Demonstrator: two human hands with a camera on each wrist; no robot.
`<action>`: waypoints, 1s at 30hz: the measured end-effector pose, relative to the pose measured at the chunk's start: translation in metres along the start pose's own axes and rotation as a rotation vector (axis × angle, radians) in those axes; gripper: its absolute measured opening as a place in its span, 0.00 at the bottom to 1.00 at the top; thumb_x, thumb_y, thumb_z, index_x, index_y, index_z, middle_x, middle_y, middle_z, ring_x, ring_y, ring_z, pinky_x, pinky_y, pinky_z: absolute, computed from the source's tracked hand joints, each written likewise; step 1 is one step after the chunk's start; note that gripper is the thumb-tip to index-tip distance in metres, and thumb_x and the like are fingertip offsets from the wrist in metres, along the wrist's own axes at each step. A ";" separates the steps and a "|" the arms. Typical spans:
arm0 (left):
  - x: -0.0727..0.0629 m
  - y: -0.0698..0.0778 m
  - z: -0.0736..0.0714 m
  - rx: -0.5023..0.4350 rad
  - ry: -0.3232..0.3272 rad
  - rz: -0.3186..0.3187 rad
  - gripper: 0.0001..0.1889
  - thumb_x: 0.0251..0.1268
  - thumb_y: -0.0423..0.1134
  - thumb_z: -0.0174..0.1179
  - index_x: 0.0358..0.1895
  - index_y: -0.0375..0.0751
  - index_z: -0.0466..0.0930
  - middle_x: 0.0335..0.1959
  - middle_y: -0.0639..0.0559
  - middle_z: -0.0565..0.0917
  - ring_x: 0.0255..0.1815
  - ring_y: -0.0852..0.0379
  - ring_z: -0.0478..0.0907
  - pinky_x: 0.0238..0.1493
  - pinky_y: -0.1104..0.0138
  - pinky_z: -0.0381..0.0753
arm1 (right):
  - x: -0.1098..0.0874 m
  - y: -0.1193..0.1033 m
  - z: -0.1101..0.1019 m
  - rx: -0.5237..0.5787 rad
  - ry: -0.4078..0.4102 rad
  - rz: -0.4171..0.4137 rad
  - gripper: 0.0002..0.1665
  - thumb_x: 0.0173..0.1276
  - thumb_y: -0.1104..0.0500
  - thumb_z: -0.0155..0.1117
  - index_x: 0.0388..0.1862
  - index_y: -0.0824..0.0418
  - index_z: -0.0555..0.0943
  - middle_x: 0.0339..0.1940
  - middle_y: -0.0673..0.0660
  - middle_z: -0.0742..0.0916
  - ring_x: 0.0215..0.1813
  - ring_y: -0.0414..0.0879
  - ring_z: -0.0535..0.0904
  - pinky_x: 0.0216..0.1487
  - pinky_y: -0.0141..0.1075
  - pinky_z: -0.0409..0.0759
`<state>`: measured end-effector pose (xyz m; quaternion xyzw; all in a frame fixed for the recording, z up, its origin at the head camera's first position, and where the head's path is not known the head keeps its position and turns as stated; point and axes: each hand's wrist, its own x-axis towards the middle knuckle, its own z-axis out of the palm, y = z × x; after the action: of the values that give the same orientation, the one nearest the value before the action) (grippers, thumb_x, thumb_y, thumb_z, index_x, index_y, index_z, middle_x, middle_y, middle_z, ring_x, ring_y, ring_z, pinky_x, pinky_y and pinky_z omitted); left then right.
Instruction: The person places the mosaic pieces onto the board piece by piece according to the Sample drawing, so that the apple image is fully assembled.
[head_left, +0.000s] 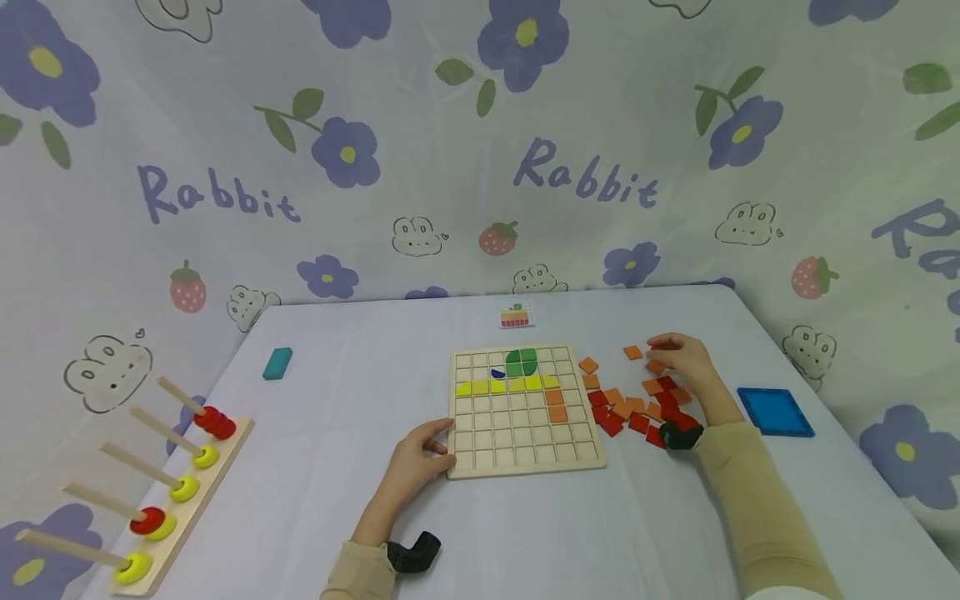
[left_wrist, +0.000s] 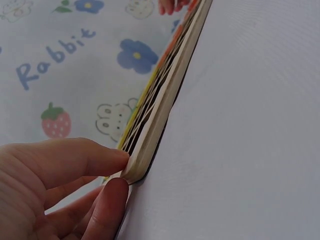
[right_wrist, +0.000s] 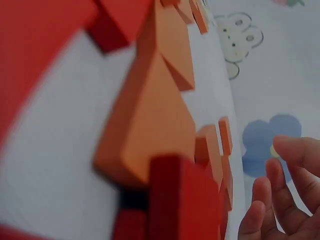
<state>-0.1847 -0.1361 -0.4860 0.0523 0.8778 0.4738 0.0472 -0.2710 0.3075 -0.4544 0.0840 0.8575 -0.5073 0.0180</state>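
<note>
A square wooden grid board [head_left: 510, 433] lies on the table, bearing green quarter-round tiles [head_left: 521, 362], a blue piece [head_left: 498, 374], a row of yellow pieces [head_left: 498, 386] and two orange squares [head_left: 556, 406]. My left hand [head_left: 418, 454] holds the board at its near left corner, with thumb and finger against the edge in the left wrist view. To the board's right, my right hand [head_left: 684, 362] hovers over loose orange tiles [head_left: 633, 352] and red tiles [head_left: 612, 425]. Its fingers [right_wrist: 275, 175] are loosely bent, with nothing seen between them in the right wrist view.
A small picture card [head_left: 516, 315] lies behind the board. At the right is a blue tray [head_left: 776, 412]. On the left stand a wooden peg rack [head_left: 191, 512] with red and yellow rings, and a teal block [head_left: 277, 363]. A patterned curtain [head_left: 420, 167] closes the back.
</note>
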 end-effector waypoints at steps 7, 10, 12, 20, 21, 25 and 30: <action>0.000 -0.003 0.001 -0.012 -0.002 0.015 0.29 0.46 0.31 0.65 0.57 0.40 0.75 0.31 0.51 0.77 0.31 0.58 0.71 0.27 0.70 0.71 | 0.004 0.013 -0.006 -0.048 0.011 0.014 0.25 0.67 0.57 0.56 0.59 0.70 0.70 0.55 0.70 0.74 0.51 0.57 0.69 0.46 0.39 0.70; -0.001 -0.003 0.001 -0.010 0.002 0.027 0.28 0.46 0.30 0.65 0.57 0.40 0.75 0.32 0.51 0.77 0.31 0.59 0.71 0.27 0.71 0.71 | 0.005 0.013 -0.007 -0.079 0.001 0.059 0.26 0.66 0.56 0.56 0.58 0.70 0.70 0.55 0.70 0.74 0.52 0.59 0.67 0.51 0.46 0.69; -0.001 -0.003 0.001 -0.008 0.005 0.037 0.28 0.45 0.30 0.65 0.57 0.39 0.75 0.32 0.51 0.77 0.31 0.59 0.71 0.27 0.71 0.71 | 0.006 0.012 -0.008 -0.108 -0.017 0.092 0.27 0.65 0.54 0.58 0.58 0.70 0.70 0.55 0.70 0.73 0.54 0.61 0.65 0.54 0.51 0.66; 0.000 -0.001 0.000 -0.016 0.008 0.019 0.28 0.46 0.31 0.65 0.57 0.41 0.75 0.32 0.52 0.77 0.32 0.58 0.71 0.27 0.71 0.71 | 0.007 0.009 -0.006 -0.243 -0.076 0.111 0.28 0.61 0.51 0.62 0.54 0.68 0.72 0.49 0.68 0.77 0.48 0.58 0.70 0.48 0.45 0.71; 0.000 -0.001 0.000 -0.015 0.009 0.020 0.28 0.46 0.31 0.65 0.57 0.41 0.75 0.32 0.52 0.77 0.32 0.58 0.71 0.27 0.71 0.71 | 0.008 0.009 -0.005 -0.247 -0.076 0.099 0.28 0.61 0.52 0.63 0.54 0.68 0.72 0.48 0.68 0.78 0.47 0.58 0.71 0.47 0.44 0.72; 0.000 -0.001 0.000 -0.009 0.011 0.022 0.28 0.46 0.31 0.65 0.57 0.41 0.75 0.31 0.52 0.77 0.31 0.58 0.71 0.27 0.70 0.71 | 0.008 0.007 -0.003 -0.211 -0.081 0.074 0.26 0.62 0.54 0.62 0.54 0.68 0.70 0.48 0.68 0.78 0.45 0.57 0.74 0.45 0.42 0.73; -0.001 -0.002 0.000 -0.001 0.007 0.029 0.28 0.45 0.31 0.65 0.57 0.40 0.75 0.30 0.52 0.77 0.30 0.59 0.70 0.27 0.70 0.70 | 0.004 -0.001 0.007 -0.046 -0.114 0.088 0.30 0.63 0.51 0.62 0.59 0.66 0.69 0.50 0.64 0.77 0.46 0.54 0.74 0.44 0.37 0.73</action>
<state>-0.1838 -0.1370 -0.4875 0.0634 0.8769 0.4749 0.0372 -0.2750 0.3020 -0.4575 0.0923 0.8619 -0.4902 0.0910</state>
